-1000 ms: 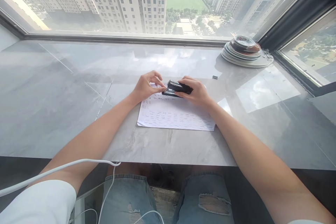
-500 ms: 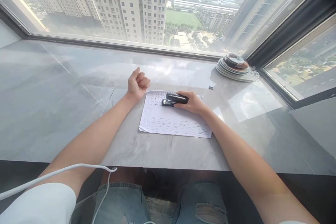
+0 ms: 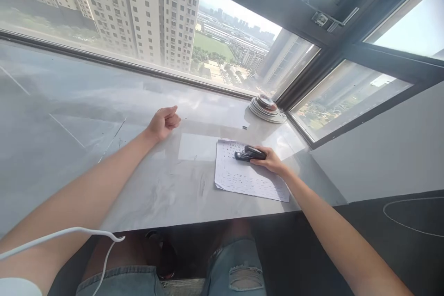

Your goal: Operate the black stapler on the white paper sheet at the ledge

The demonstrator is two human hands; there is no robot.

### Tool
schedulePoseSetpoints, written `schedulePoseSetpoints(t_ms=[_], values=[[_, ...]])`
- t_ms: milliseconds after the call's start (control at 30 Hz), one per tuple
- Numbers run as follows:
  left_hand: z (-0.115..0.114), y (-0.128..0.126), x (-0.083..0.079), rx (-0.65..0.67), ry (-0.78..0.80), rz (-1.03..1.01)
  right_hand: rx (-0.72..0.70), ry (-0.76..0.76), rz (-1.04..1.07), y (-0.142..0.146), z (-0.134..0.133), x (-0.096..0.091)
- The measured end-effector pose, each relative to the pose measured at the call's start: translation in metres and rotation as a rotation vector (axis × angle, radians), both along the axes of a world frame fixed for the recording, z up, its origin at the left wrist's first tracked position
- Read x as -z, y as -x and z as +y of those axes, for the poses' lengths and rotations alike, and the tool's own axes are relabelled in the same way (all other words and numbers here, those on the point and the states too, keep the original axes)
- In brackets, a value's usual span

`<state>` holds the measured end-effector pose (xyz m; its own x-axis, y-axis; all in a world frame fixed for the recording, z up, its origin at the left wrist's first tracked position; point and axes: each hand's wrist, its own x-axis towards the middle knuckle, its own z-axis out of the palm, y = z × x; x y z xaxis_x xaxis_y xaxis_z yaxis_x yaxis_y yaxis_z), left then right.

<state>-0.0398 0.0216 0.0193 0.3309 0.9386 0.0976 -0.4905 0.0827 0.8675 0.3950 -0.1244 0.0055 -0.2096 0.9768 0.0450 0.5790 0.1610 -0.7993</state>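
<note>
My right hand [image 3: 271, 161] is wrapped around the rear end of a black stapler [image 3: 250, 153]. The stapler's jaws point left and stand apart, over the upper part of a stack of printed paper sheets [image 3: 251, 185]. The sheets lie flat on a grey marble-patterned counter [image 3: 163, 194]. To the left of the sheets, my left hand [image 3: 164, 123] is closed in a loose fist above the counter, apart from the paper; nothing shows in its fingers.
A stack of plates and small dishes [image 3: 268, 110] stands in the far corner by the window frame [image 3: 301, 78]. A small dark piece [image 3: 244, 127] lies in front of it. A white cable [image 3: 69, 231] crosses my left arm. A white wall [image 3: 378, 152] bounds the right side.
The view has turned to the right. My right hand, the stapler and the sheets have shifted right along the counter, widening the gap to my left hand, which stays closed.
</note>
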Motion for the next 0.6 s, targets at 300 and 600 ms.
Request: schedulePoseSetpoints(t_ms=[300,600], values=[[0.001,0.001,0.001,0.031,-0.087,0.019,0.084,-0.061,0.199,-0.033,-0.002,0.004],[0.001,-0.003,0.002,0.022,-0.108,0.071,0.223,-0.456,-0.294,-0.049,0.044,0.022]])
